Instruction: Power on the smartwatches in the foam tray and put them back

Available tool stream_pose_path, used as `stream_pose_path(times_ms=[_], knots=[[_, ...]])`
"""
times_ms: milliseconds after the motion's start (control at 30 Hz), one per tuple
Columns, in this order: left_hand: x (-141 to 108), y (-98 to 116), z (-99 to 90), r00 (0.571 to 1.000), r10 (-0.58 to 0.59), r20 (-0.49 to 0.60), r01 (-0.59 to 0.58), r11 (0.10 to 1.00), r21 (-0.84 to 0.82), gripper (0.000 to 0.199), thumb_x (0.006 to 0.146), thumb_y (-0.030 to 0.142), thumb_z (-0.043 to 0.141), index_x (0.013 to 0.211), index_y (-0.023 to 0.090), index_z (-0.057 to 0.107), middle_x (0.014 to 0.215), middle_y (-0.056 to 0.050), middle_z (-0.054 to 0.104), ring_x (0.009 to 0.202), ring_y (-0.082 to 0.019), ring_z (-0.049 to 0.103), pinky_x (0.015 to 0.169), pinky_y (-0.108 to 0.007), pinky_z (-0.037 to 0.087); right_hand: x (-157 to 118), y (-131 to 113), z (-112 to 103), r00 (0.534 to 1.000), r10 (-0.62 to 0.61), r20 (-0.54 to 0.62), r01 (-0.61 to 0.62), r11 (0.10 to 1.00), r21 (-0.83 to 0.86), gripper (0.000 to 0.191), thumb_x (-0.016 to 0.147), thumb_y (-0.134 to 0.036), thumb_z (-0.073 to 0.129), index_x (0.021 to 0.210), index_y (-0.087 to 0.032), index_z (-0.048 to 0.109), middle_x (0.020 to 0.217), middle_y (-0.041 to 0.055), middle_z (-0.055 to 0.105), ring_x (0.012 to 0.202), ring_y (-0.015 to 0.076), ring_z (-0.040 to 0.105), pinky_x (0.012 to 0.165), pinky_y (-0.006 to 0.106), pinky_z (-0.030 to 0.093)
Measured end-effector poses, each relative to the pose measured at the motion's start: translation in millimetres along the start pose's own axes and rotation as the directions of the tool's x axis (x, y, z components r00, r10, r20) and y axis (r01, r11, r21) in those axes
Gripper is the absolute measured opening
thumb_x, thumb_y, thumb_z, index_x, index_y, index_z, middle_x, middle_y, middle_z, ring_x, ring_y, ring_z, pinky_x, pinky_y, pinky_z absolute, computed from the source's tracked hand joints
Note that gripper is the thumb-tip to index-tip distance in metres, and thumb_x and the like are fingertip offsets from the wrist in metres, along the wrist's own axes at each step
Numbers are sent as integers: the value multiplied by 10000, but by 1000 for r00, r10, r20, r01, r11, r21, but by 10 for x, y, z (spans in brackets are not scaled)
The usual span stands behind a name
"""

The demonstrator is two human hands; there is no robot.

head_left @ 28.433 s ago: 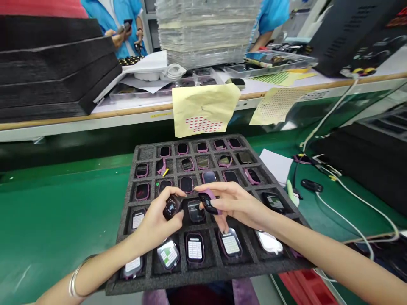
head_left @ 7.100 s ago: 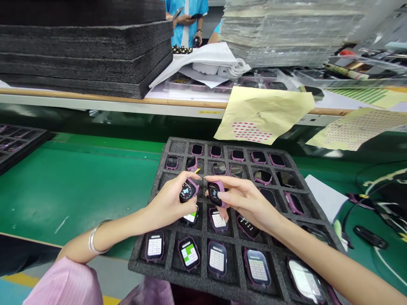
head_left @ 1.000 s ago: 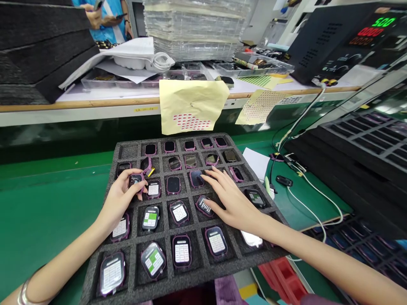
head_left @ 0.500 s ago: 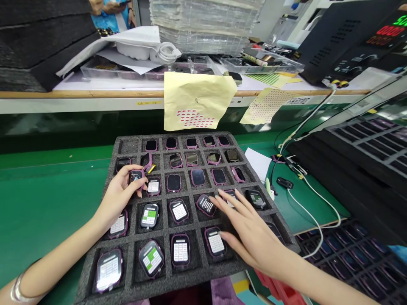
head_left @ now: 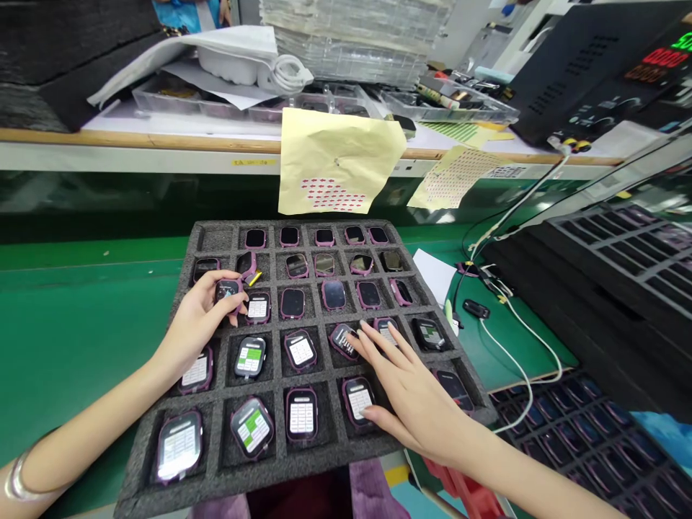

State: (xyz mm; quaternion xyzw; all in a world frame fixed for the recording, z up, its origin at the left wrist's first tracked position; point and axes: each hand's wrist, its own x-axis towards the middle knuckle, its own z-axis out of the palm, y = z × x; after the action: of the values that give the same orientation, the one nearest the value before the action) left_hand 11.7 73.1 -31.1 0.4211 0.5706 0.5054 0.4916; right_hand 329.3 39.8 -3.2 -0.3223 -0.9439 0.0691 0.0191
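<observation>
Here, the left hand [head_left: 208, 306] holds a watch [head_left: 228, 290].

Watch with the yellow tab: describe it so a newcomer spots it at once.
Find the black foam tray. Second row from the back, just beyond the left hand, a purple-rimmed watch leans; only it has a yellow tab beside it.

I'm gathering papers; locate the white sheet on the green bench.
Head view, right side: the white sheet lies beside the foam tray, up-left of the black dongle.
</observation>
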Motion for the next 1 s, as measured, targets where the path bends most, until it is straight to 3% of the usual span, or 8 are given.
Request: stream_pose_path(times_ms=[300, 500, 733, 900, 1000], knots=[[25, -29, -5, 1000, 15, -1, -15, 999, -41, 345, 740, 283, 684, 1050, 198, 558, 755, 11, 628, 598, -121, 576, 549, -226, 446, -14, 27, 1, 998, 4, -66, -2, 999, 44, 786, 980, -376, 378, 1501, -98, -140, 1496, 160, 346, 1426, 308, 162, 1115, 621, 213], [17, -26, -10, 1000, 26, 4, -26, 1000, -10, 329, 754, 282, 676, 1049, 199, 558, 742, 17, 627, 571, -108, 559, 559, -224, 446, 23, 7, -45, 993, 60, -102, -57, 998, 37, 728, 985, -325, 385, 1519, -127, -68, 1461, 151, 410, 1395, 294, 264, 1108, 598, 269], [17, -23, -8, 1000, 25, 6, -25, 1000, -12, 324, 747, 288, 678, 1036, 197, 565, 733, 15, 631, 576, -115, 570, 552, -224, 448, 26, -28, -14, 997, 14, -76, -15, 1000, -16, 775, 964, -329, 433, 1517, -98, -58, 1455, 170, 412, 1386, 338, 273, 1076, 617, 307], [13, -27, -13, 1000, 28, 2, -28, 1000, -12, 315, 750, 277, 676, 1033, 201, 560, 734, 20, 629, 578, -110, 574, 561, -221, 453, -12, -26, -42, 989, 36, -141, -34, 999, 17, 732, 987, -320, 367, 1515, -120, -100, 1443, 163, 429, 1376, 325, 289, 1083, 607, 296], [11, -35, -14, 1000, 29, 6, -29, 1000, -11, 314, 753, 277, 672, 1035, 202, 556, 735, 21, 628, 577, -109, 572, 560, -220, 451, -13, -14, -34, 981, 74, -179, -73, 997, 16, 716, 987, -286, 382, 1520, -117, -66, 1395, 182, 472, 1321, 332, 353, 1042, 581, 357]])
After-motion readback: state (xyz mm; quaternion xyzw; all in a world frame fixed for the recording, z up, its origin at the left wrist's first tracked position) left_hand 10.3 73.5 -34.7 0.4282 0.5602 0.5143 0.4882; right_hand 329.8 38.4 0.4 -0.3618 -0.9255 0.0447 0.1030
